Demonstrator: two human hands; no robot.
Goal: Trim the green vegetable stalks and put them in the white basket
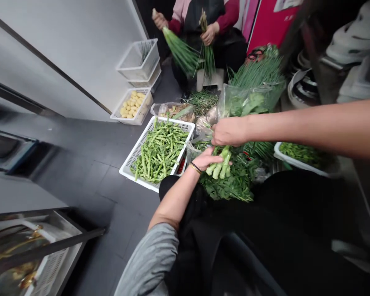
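Pale green stalks (218, 167), white basket (138, 144)

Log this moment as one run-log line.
left hand: holds green stalks | right hand: close by | white basket: green pieces | co-worker: holds long greens

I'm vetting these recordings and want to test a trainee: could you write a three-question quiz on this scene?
1. The left hand grips: (a) a bowl, (b) thick green stems, (c) a potato?
2. True or false: the large white basket holds cut green pieces.
3. How many of the hands of the co-worker hold long green stalks?

Key: 1. b; 2. True; 3. Two.
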